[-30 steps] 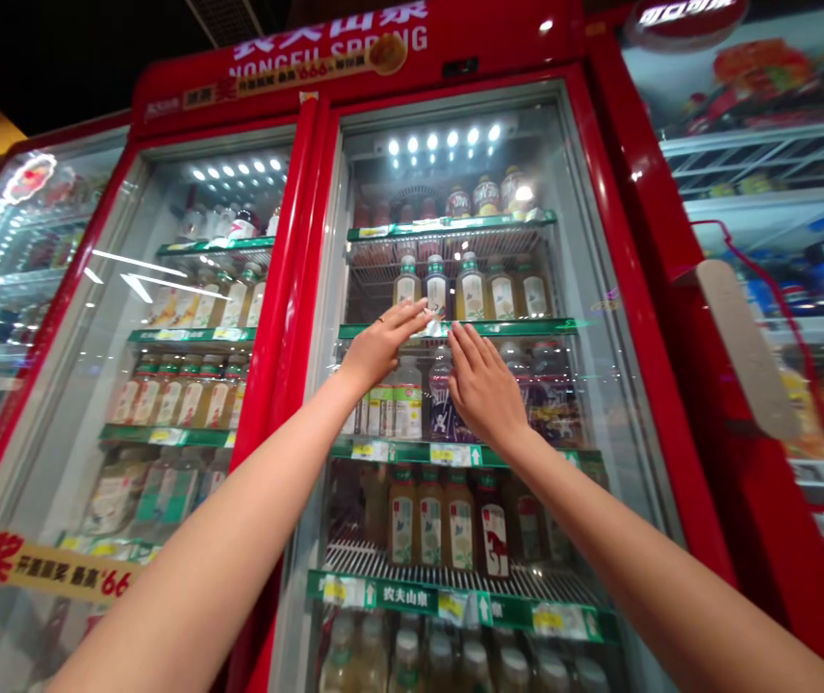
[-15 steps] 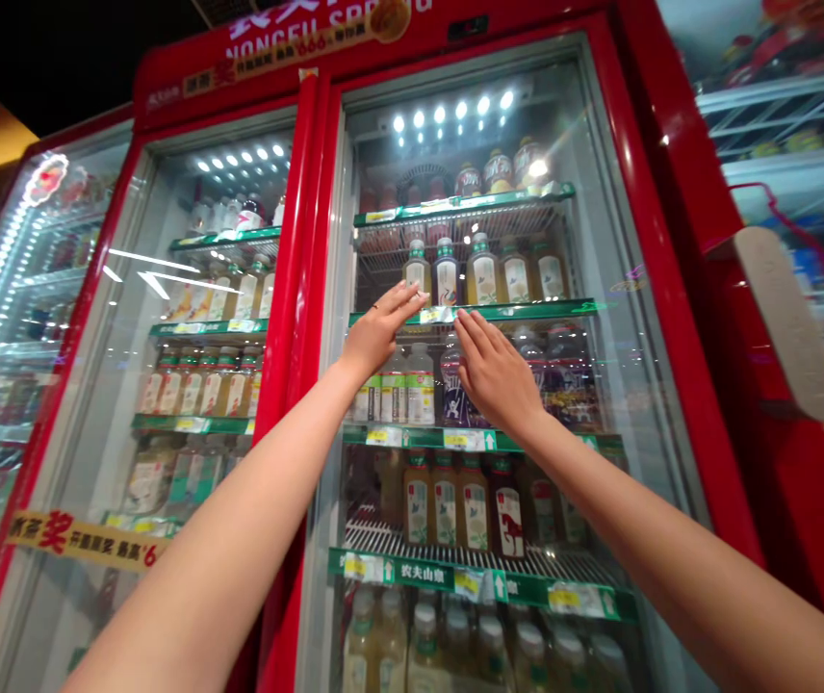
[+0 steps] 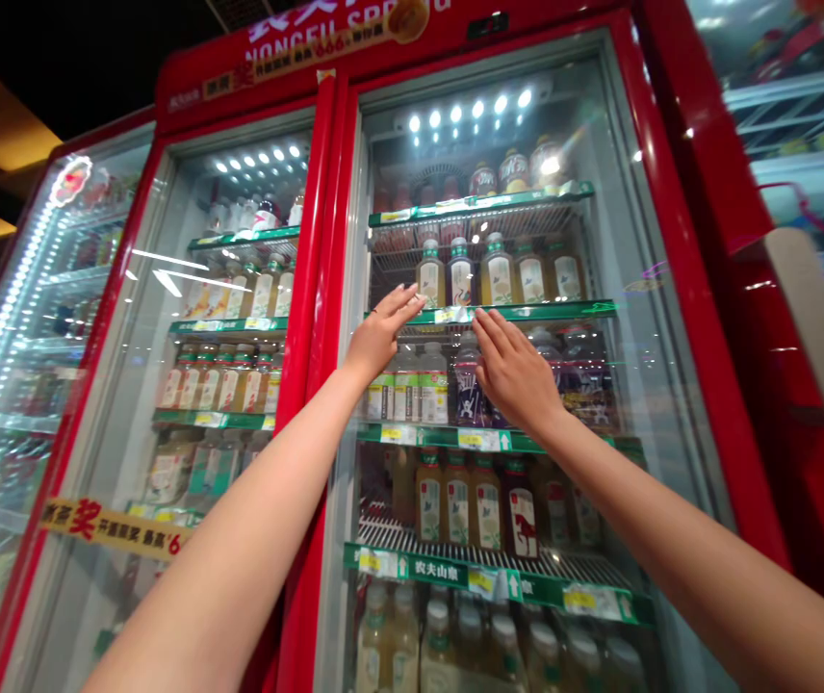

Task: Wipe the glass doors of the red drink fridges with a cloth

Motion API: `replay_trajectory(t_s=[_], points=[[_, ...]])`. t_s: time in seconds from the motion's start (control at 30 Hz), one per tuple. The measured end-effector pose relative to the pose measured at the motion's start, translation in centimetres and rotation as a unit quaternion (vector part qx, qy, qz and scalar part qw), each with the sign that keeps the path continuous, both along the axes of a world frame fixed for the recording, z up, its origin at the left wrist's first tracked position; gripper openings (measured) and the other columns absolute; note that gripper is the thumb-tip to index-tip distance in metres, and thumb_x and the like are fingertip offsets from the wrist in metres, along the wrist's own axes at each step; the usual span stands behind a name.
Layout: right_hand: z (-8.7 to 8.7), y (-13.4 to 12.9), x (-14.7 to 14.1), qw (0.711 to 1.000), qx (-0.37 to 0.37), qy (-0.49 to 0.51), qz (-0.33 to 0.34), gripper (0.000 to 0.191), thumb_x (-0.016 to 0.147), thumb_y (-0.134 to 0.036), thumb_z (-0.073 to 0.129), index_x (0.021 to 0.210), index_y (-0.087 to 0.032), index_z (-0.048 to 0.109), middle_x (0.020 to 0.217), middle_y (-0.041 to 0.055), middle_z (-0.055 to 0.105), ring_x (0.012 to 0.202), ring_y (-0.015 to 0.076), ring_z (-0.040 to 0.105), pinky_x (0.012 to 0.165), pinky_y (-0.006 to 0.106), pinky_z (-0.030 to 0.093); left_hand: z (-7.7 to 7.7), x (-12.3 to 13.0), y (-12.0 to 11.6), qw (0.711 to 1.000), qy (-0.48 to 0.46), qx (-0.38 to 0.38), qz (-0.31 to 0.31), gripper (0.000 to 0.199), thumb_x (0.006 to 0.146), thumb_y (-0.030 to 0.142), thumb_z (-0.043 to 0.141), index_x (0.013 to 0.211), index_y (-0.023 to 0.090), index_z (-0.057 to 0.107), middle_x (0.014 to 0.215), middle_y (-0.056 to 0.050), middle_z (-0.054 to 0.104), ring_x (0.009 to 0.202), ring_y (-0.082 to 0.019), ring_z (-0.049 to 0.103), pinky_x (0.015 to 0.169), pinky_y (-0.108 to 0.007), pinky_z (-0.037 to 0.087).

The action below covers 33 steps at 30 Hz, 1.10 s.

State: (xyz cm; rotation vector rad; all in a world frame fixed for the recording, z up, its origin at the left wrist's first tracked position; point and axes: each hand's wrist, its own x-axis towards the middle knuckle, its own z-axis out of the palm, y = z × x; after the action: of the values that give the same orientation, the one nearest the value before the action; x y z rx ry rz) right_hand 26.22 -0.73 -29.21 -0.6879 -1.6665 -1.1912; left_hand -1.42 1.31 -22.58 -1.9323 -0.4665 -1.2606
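Note:
Both arms reach up in front of the right glass door (image 3: pixel 625 385) of a red drinks fridge (image 3: pixel 679 192). My left hand (image 3: pixel 381 332) has its fingers stretched out toward the right, and it holds nothing. Lower and to the right, my right hand (image 3: pixel 517 373) has straight fingers pointing up and left, also with nothing in it. Whether either hand touches the glass I cannot tell. Behind the fingertips runs a green shelf edge (image 3: pixel 563 310). Above it stand several bottles, among them a pale-labelled bottle (image 3: pixel 497 274) and a dark bottle (image 3: pixel 461 274).
To the left is a second glass door (image 3: pixel 115 385) with bottles behind it and a yellow strip (image 3: pixel 123 529) across it. A red post (image 3: pixel 321 241) parts the doors. A pale panel (image 3: pixel 816 327) sticks out at the right, before open shelves (image 3: pixel 794 96).
The fridge has shifted slightly to the right in view. My right hand has shifted right with it, while my left hand keeps nearly the same place. Both hands keep their shape.

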Motion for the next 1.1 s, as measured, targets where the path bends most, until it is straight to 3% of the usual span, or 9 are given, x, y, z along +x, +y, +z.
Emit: replay_trajectory(t_s=[0.07,0.13,0.3,0.4,0.5,0.57,0.8,1.0,1.1], points=[[0.3,-0.1,-0.3,1.000,0.006,0.005,0.008,0.074,0.103,-0.020,0.047,0.174,-0.014,0.027,0.178,0.0122,0.039,0.168,0.0279,0.031,0.137,0.056,0.033,0.6,0.4,0.2,0.998,-0.053,-0.008,-0.013,0.081,0.094,-0.008,0.043,0.156,0.041,0.058,0.173,0.006,0.049,0.165,-0.022,0.039,0.135,-0.056,0.039],[0.6,-0.2,-1.1,1.000,0.012,0.012,0.021,0.074,0.103,-0.019,0.046,0.174,-0.014,0.026,0.178,0.0126,0.039,0.168,0.0277,0.031,0.138,0.055,0.034,0.0,1.0,0.4,0.996,-0.081,-0.008,-0.023,0.081,0.095,-0.008,0.041,0.156,0.042,0.058,0.173,0.006,0.050,0.166,-0.023,0.037,0.135,-0.060,0.037],[0.9,0.1,-4.5,0.999,0.000,-0.029,0.036,0.072,0.103,-0.018,0.044,0.173,-0.012,0.030,0.177,0.0122,0.041,0.167,0.0264,0.033,0.138,0.052,0.034,-2.7,0.1,0.0,1.000,0.008,0.003,0.007,0.086,0.094,-0.007,0.048,0.164,0.043,0.047,0.175,0.002,0.046,0.167,-0.020,0.034,0.136,-0.058,0.036],[0.6,0.3,-6.0,0.998,-0.009,-0.057,0.023,0.072,0.104,-0.021,0.043,0.174,-0.013,0.027,0.179,0.0115,0.037,0.168,0.0259,0.031,0.138,0.053,0.033,-1.5,-1.9,-0.2,0.999,0.042,0.016,0.021,0.088,0.090,-0.011,0.044,0.161,0.041,0.051,0.174,0.003,0.048,0.166,-0.018,0.037,0.136,-0.054,0.038],[0.2,0.2,-6.3,0.998,-0.015,-0.068,0.004,0.070,0.106,-0.024,0.040,0.173,-0.011,0.029,0.180,0.0122,0.033,0.169,0.0258,0.028,0.138,0.053,0.032,0.8,-3.1,0.0,0.999,-0.027,0.024,0.015,0.084,0.090,-0.010,0.043,0.156,0.039,0.058,0.173,0.004,0.049,0.164,-0.020,0.040,0.135,-0.053,0.041],[0.2,0.1,-6.3,0.998,-0.017,-0.068,-0.001,0.068,0.106,-0.025,0.039,0.173,-0.012,0.030,0.180,0.0114,0.032,0.169,0.0250,0.027,0.138,0.052,0.032,1.4,-3.0,0.4,0.997,-0.078,0.020,0.004,0.077,0.093,-0.006,0.045,0.154,0.039,0.062,0.172,0.004,0.051,0.164,-0.023,0.042,0.135,-0.054,0.040],[0.2,-0.2,-6.3,0.997,-0.027,-0.066,0.001,0.066,0.107,-0.025,0.039,0.171,-0.009,0.035,0.180,0.0123,0.032,0.169,0.0258,0.026,0.140,0.051,0.029,-2.1,-2.8,0.9,0.991,-0.124,0.039,0.008,0.086,0.089,-0.010,0.039,0.156,0.040,0.059,0.171,0.007,0.051,0.165,-0.020,0.039,0.138,-0.057,0.034],[0.1,0.2,-6.3,0.998,-0.023,-0.063,0.019,0.068,0.106,-0.025,0.040,0.172,-0.012,0.031,0.180,0.0114,0.032,0.169,0.0260,0.026,0.139,0.053,0.029,0.5,-4.6,1.3,0.985,-0.169,0.031,0.011,0.078,0.093,-0.005,0.043,0.154,0.039,0.061,0.172,0.006,0.050,0.164,-0.022,0.040,0.138,-0.055,0.033],[0.1,0.3,-6.4,0.998,-0.023,-0.059,0.021,0.068,0.106,-0.026,0.039,0.173,-0.012,0.031,0.180,0.0109,0.032,0.169,0.0258,0.027,0.139,0.053,0.029,-0.1,-4.4,1.5,0.978,-0.202,0.043,0.024,0.080,0.092,-0.007,0.042,0.155,0.038,0.060,0.173,0.005,0.049,0.164,-0.022,0.040,0.138,-0.054,0.035]])
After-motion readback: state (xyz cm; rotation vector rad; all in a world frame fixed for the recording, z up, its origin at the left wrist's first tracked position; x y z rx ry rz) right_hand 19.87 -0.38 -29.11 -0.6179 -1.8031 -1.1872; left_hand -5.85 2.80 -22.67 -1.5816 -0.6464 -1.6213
